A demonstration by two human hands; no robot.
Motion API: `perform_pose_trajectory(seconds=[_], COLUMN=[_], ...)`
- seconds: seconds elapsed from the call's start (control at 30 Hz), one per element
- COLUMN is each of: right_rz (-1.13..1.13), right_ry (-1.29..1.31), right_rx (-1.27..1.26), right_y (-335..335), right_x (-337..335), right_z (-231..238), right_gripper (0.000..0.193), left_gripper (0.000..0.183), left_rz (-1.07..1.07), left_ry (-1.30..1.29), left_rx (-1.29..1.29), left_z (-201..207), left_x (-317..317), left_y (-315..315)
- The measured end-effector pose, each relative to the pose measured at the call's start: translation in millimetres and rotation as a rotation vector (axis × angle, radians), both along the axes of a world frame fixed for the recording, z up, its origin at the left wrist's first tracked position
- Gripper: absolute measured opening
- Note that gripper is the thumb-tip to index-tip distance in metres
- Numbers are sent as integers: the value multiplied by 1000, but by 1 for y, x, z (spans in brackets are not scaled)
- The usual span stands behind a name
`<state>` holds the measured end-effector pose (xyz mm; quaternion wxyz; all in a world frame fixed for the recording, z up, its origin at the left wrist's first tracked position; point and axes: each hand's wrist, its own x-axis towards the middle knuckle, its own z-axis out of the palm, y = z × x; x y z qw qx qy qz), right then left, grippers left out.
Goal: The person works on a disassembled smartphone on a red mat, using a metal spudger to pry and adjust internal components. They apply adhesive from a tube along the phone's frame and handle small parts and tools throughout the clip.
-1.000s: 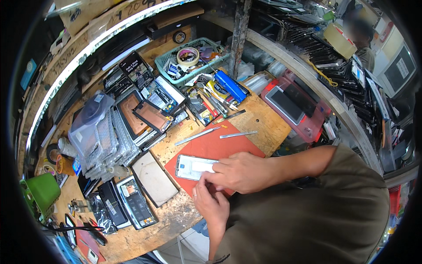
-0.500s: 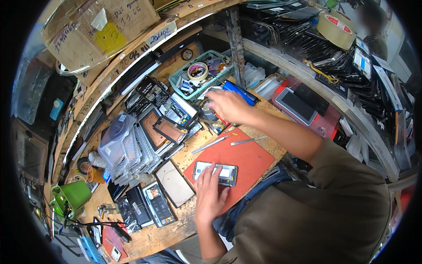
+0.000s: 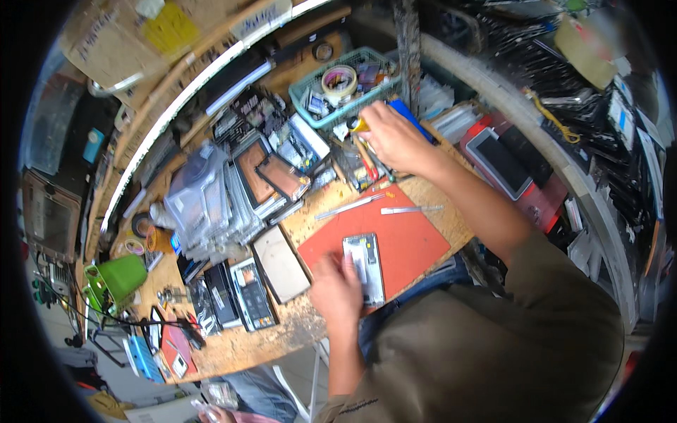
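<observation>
1. Two bare hands well apart: left hand (image 3: 334,289) low at the mat, right hand (image 3: 396,137) out over the tools at the back of the bench.
2. At the left: fingers bent and smeared by motion, thumb against the long left edge of a silver-grey smartphone body (image 3: 367,257); cannot tell whether gripped or merely touched.
3. At the right: thumb and fingers closed on a yellow-and-black object (image 3: 358,125), only its end showing past the fingertips; too blurred and covered to name more closely.
4. Smartphone body on the red-orange mat (image 3: 419,243), short end toward the back, lower left part hidden behind the left hand; flat or slightly tilted, impossible to say.
5. Farther back on the mat, two slim metal hand tools (image 3: 412,209), near each other, tips too soft to identify.
6. Just left of the mat, a beige panel (image 3: 281,264) in a dark frame; beyond it, an opened phone with a black battery (image 3: 255,299).
7. Behind these, clear bubble-wrap pouches (image 3: 215,204) in a heap, contents unreadable.
8. Past the right hand, a blue cylinder (image 3: 412,120), partly covered by it, and a teal basket (image 3: 302,106) with a tape roll (image 3: 339,92) among jumbled small items.
9. Farther right, a white-framed device (image 3: 499,162) on a red case (image 3: 556,206).
10. At the upper left, a cardboard box (image 3: 106,42), blurred and cut off.
</observation>
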<state>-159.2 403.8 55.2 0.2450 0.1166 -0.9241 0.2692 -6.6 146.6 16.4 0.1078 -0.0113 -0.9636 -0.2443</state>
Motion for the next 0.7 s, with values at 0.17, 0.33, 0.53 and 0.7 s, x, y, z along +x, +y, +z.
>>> perform_pose_trajectory(seconds=[0.17, 0.33, 0.53, 0.7], right_rz=[600, 639, 380, 438], right_ry=[-596, -730, -788, -500], right_rx=[-235, -696, -1481, -1219], right_y=[-39, -70, -51, -66], right_x=[107, 179, 184, 177], right_z=[-8, -45, -45, -27], right_gripper=[27, 26, 17, 16], left_gripper=[24, 16, 39, 39], left_rz=[-32, -265, -364, -476], left_ry=[-86, -174, -347, -285], left_rx=[883, 770, 1562, 1747], left_z=[12, -4, -24, -34], left_x=[24, 32, 56, 54], left_y=[-23, -37, -15, -11])
